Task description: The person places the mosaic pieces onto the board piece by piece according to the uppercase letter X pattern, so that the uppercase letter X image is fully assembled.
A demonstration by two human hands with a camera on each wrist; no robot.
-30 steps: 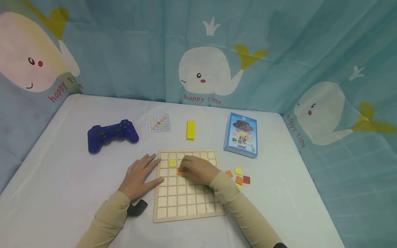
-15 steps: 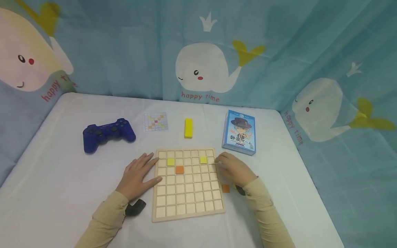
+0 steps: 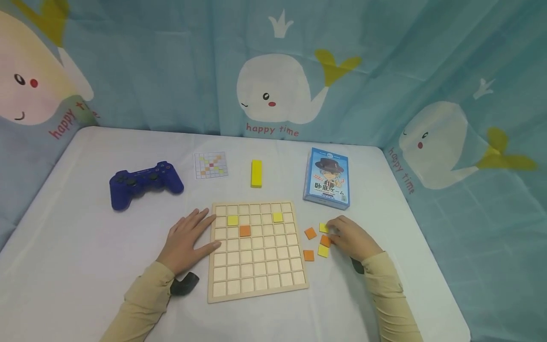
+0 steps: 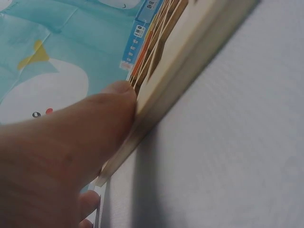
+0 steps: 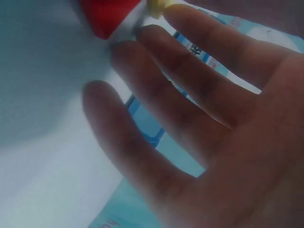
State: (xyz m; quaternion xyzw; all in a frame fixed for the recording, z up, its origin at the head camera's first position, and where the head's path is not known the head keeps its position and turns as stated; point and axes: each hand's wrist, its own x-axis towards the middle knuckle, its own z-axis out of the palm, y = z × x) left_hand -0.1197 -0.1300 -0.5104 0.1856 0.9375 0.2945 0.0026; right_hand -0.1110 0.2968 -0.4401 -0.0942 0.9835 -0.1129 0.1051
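Observation:
My left hand (image 3: 183, 243) rests flat on the table, thumb and fingertips against the left edge of a wooden grid board (image 3: 258, 256). In the left wrist view, its thumb (image 4: 102, 111) presses the board's side. On the board lie two yellow tiles, one at the left (image 3: 232, 220) and one at the right, plus an orange tile (image 3: 245, 231). Right of the board, my right hand (image 3: 354, 241) reaches over loose square tiles, its fingertips at a yellow tile (image 3: 323, 227). Its fingers look long and loosely spread in the right wrist view, beside a red tile (image 5: 109, 16) hidden from the head view.
Behind the board stand a yellow block (image 3: 256, 174), a card with a coloured grid pattern (image 3: 211, 165) and a blue game box (image 3: 326, 178). A blue game controller (image 3: 146, 184) lies at the left. A whale-print curtain (image 3: 179, 85) borders the table.
My right hand let go of the orange tile on the board, which now lies in a cell, and moved right to the loose tiles. My left hand stays at the board's edge.

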